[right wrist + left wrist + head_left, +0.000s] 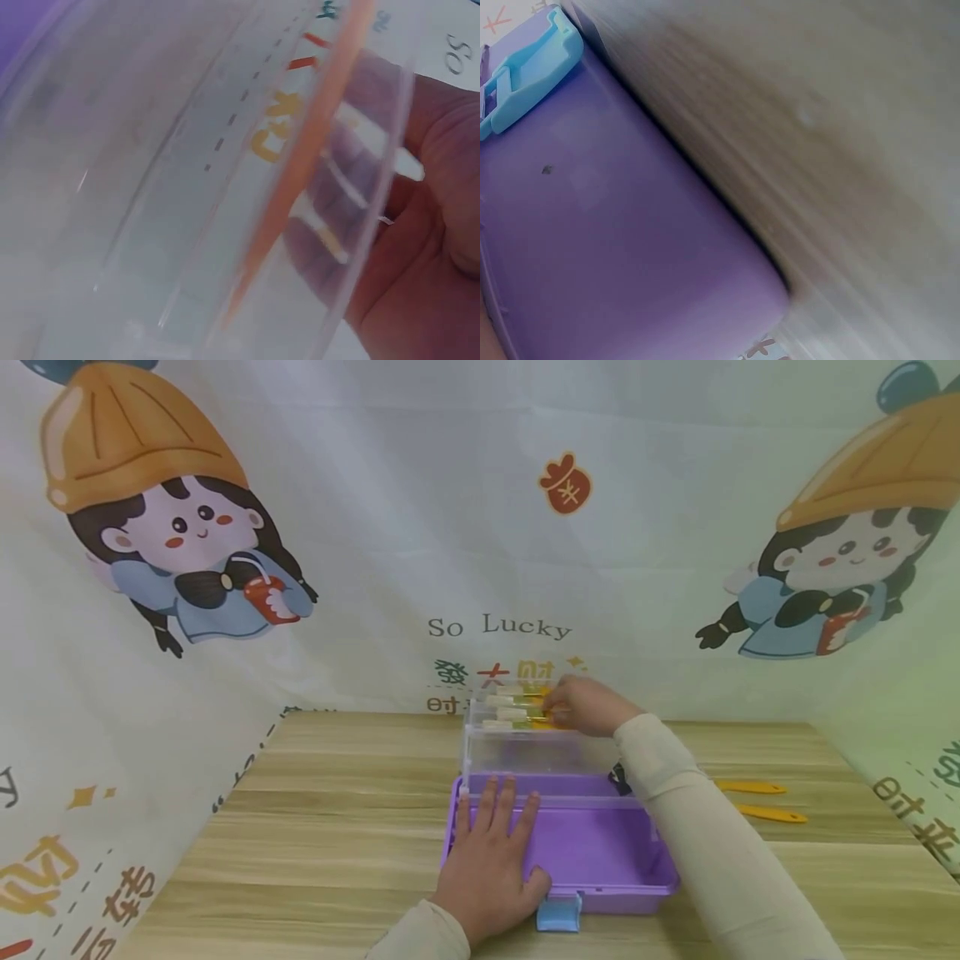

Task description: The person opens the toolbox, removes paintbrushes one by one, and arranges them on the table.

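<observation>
A purple storage box (592,847) stands lidded-back, with a clear plastic tray (517,753) raised at its rear. Several paintbrushes (510,713) with pale bristles and orange handles lie side by side in the tray's top. My right hand (592,706) pinches one brush near its ferrule there; in the right wrist view its curled fingers (330,202) show through the clear plastic, beside an orange handle (307,150). Across the box's front left rim rests my left hand (491,860), fingers spread over the interior. A light blue latch (559,913) hangs beside its thumb.
To the right, two orange brush handles (772,814) lie on the wood-grain table (337,827), their other ends hidden behind my right sleeve (720,827). Something small and black (618,778) sits at the box's back right. A printed cloth (375,527) hangs behind the table.
</observation>
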Action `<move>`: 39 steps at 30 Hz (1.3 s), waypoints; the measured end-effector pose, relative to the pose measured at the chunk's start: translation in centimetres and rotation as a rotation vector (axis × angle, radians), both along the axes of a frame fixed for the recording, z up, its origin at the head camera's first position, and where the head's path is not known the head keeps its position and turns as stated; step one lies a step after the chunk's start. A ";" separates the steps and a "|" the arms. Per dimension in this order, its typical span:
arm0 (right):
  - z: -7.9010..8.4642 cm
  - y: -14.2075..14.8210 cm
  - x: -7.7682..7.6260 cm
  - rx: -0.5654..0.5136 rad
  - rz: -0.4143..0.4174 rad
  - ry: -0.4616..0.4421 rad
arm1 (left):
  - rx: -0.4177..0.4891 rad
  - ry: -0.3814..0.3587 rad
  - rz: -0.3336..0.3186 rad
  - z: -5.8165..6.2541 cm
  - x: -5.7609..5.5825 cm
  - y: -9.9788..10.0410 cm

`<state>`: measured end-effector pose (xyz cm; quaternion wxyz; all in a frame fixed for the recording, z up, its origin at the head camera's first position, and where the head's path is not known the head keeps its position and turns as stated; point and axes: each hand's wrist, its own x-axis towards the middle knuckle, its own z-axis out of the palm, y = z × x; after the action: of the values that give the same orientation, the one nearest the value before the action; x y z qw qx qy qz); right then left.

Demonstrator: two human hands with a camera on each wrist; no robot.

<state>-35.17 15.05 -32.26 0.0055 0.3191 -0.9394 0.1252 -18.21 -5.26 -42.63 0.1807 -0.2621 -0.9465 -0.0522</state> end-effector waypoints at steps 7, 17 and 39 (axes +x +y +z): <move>0.2 -0.1 0.2 -0.013 -0.032 -0.072 | -0.008 -0.003 0.011 0.1 0.0 0.0; -0.1 -0.3 0.1 -0.007 -0.045 -0.094 | -0.006 0.003 0.008 0.0 0.2 0.0; -0.3 -0.2 -0.5 -0.010 -0.002 -0.044 | -0.007 0.015 0.006 -0.1 0.0 0.0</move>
<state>-35.68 14.89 -32.59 -0.0133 0.3154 -0.9389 0.1369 -18.21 -5.21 -42.75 0.1870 -0.2603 -0.9461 -0.0462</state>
